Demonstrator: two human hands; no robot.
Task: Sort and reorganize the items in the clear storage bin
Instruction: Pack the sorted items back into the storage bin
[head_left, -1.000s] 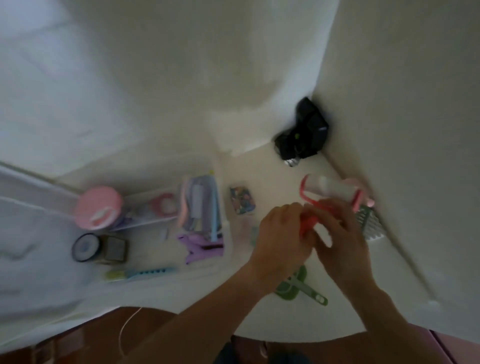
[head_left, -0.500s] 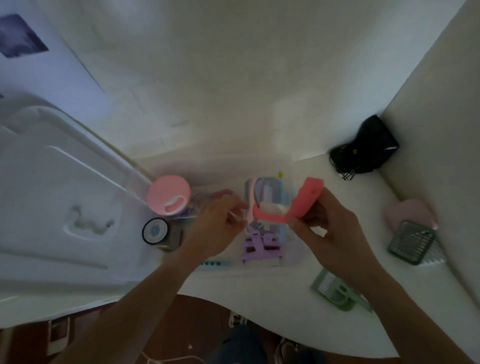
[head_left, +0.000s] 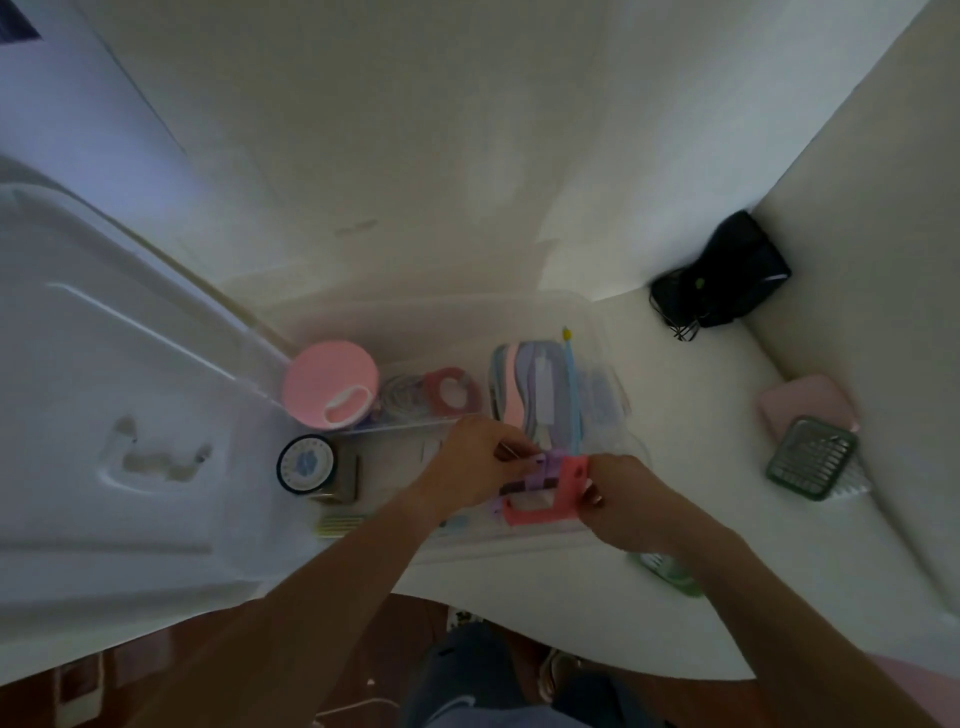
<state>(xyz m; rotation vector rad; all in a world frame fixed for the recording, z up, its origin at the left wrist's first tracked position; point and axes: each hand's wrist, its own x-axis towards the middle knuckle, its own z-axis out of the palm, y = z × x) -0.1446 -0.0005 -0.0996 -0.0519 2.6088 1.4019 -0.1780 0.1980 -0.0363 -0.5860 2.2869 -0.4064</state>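
At lower centre of the frame, we pinch a coral clip (head_left: 563, 493) with our right hand (head_left: 623, 499) over the clear storage bin (head_left: 587, 322); our left hand (head_left: 475, 460) fingers pinch a purple clip (head_left: 545, 467). Sorting seems midway; green items (head_left: 810, 457) wait on the counter (head_left: 691, 415).

The clear storage bin (head_left: 587, 312) sits open on the white counter against the far wall, its walls nearly invisible. Inside: a round pink lid (head_left: 330, 383) at far left, a red tape roll (head_left: 450, 392), upright pastel pouches (head_left: 530, 395), a purple clip (head_left: 545, 467) and, seemingly, a coral-pink bracket (head_left: 561, 493) at the near right.
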